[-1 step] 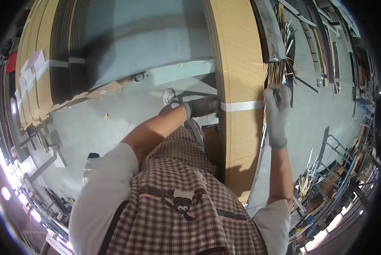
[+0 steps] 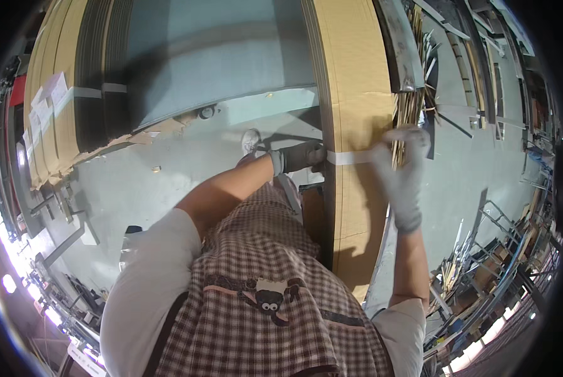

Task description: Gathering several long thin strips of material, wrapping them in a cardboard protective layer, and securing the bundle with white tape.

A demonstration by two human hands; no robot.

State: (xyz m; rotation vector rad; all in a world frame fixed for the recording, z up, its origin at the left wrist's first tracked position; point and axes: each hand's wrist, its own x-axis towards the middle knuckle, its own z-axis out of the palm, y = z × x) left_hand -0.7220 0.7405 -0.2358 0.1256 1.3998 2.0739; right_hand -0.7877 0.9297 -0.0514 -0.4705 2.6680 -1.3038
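Observation:
A long cardboard-faced stack (image 2: pixel 357 207) with dark layered edges stands in front of me, right of centre. A strip of white tape (image 2: pixel 347 158) crosses its cardboard face. My left hand (image 2: pixel 301 156), in a dark grey glove, has its fingers curled at the stack's left edge, by the tape's left end. What they may hold is hidden. Over the stack's right edge is my right hand (image 2: pixel 404 173), in a light grey glove. Its nearest fingers reach the tape's right end; blur hides whether they grip it.
At the left stands another taped stack of boards (image 2: pixel 88 116) with papers attached. A large grey panel (image 2: pixel 225 56) lies between the stacks. Thin strips (image 2: pixel 408 113) and dark bars (image 2: pixel 391 47) lie to the right. A metal rack (image 2: pixel 501 220) is farther right.
My right hand has shifted left from beside the stack onto its face, covering the tape's right end. My left hand stays almost in place.

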